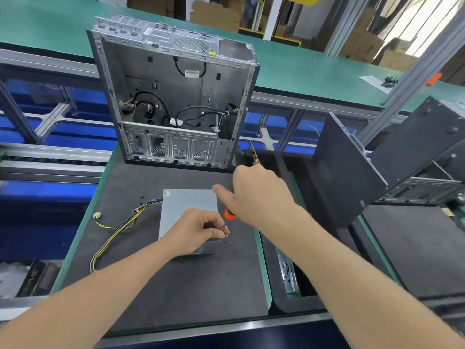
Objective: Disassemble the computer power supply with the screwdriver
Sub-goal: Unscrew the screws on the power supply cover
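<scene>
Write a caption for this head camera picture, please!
Left hand pinches the screwdriver near its tip, right hand grips its handle, over a grey power supply.

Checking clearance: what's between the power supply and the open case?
Nothing: in the head view only bare dark mat separates the power supply from the computer case.

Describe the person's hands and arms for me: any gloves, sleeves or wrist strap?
The left hand and right hand are bare, with no gloves or rings visible. The left forearm and right forearm are uncovered to the frame's edge: no sleeves, watch or wrist strap in view.
</scene>
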Demonstrator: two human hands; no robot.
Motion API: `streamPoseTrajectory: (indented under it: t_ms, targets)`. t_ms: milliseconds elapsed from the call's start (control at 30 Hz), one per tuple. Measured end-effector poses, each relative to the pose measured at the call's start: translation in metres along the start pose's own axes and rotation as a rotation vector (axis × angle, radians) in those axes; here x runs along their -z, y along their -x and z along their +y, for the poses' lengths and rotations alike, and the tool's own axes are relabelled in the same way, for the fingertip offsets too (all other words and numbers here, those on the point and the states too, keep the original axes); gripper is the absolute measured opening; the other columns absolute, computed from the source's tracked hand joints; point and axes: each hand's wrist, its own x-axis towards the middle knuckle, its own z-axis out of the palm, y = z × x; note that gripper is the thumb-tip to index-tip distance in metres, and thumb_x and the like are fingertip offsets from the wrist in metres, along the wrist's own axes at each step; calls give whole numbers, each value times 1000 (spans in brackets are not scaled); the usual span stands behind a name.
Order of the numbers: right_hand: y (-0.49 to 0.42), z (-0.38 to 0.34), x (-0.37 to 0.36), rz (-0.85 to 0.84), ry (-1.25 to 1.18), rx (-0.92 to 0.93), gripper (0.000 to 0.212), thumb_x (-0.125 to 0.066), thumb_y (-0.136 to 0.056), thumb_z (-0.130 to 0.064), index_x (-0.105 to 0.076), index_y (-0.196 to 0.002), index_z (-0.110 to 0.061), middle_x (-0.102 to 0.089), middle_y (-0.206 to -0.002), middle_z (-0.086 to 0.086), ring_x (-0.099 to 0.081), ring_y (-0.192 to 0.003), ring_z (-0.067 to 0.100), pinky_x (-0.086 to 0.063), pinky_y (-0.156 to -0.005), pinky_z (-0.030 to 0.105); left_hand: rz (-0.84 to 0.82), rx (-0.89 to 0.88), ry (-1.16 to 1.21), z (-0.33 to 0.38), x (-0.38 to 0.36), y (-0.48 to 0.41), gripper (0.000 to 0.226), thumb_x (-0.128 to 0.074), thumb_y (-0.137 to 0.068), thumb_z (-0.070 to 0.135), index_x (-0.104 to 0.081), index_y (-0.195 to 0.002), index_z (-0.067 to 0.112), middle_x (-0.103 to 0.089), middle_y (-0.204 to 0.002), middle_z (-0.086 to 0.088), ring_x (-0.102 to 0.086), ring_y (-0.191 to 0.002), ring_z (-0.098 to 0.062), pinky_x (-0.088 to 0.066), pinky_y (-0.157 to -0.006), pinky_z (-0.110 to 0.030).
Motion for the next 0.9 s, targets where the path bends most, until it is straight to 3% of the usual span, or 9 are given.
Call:
streamPoseTrajectory:
  t_ms: [67, 133, 267, 400, 567, 667, 733, 800, 900]
  targets:
    - [-7, 3, -2, -46, -85, 8, 46, -63, -96, -44, -37, -68, -19, -48, -71, 2, -52, -63, 26, -33, -49, 29, -12, -18, -15, 1, 1, 1, 41, -78, -87, 3, -72, -71, 40, -79, -91, 8, -75, -92, -9, -58, -87, -23]
    - [-17, 10, 6, -125, -114, 209, 35, -68, -91, -32, -45, -69, -16, -52, -67, -1, -55, -64, 26, -41, -52, 30, -19, -34, -24, 2, 3, 1, 39, -78, -89, 7, -73, -74, 42, -79, -94, 11, -74, -93, -7, -58, -88, -22]
    - [-40, 27, 34, -343, -134, 637, 20, -73, -88, -28, -59, -78, -20, -57, -68, -7, -52, -66, 12, -47, -60, 34, -32, -23, 4, 4, 5, 0, 37, -76, -90, 7, -73, -74, 40, -79, -98, 8, -74, -98, -9, -56, -90, -21]
    - [-50, 29, 37, -461, -43, 845, 11, -76, -80, -21, -66, -83, -24, -57, -87, -8, -54, -81, 9, -47, -68, 29, -10, -26, 15, 3, 3, 0, 37, -77, -88, 2, -72, -72, 36, -79, -94, 4, -75, -94, -13, -57, -84, -20]
    - [-29, 26, 31, -291, -38, 689, 23, -73, -86, -40, -62, -98, -24, -60, -80, -8, -53, -80, 5, -48, -70, 34, 20, -4, 15, 1, 0, -1, 38, -78, -85, -4, -73, -69, 30, -79, -87, 5, -75, -89, -9, -56, -80, -15]
    - [-12, 15, 16, -25, 57, 217, 57, -52, -92, -73, -44, -82, -18, -46, -71, -3, -52, -71, 26, -34, -54, 34, 30, -2, 27, 2, -2, -1, 43, -78, -85, -4, -71, -67, 34, -79, -86, 4, -75, -91, -11, -57, -81, -18]
    - [-4, 8, 5, -26, 11, -12, 59, -50, -97, -69, -34, -71, -18, -42, -71, 1, -49, -67, 27, -26, -48, 31, 21, -11, 9, 3, -2, 0, 41, -78, -86, -1, -72, -70, 36, -79, -87, 6, -75, -91, -10, -57, -82, -18]
    - [-5, 8, 2, -65, -52, 11, 47, -60, -97, -51, -40, -73, -16, -46, -73, 2, -53, -69, 29, -29, -48, 29, 9, -21, 1, 3, 0, 1, 35, -79, -87, 2, -74, -73, 34, -79, -89, 7, -75, -92, -9, -56, -82, -16]
    - [-14, 14, 17, -214, -129, 334, 22, -70, -90, -29, -54, -82, -17, -59, -74, -2, -60, -75, 28, -49, -57, 35, -19, -22, -12, 2, 2, 1, 22, -78, -87, 5, -74, -77, 24, -79, -94, 8, -73, -91, -7, -54, -81, -14]
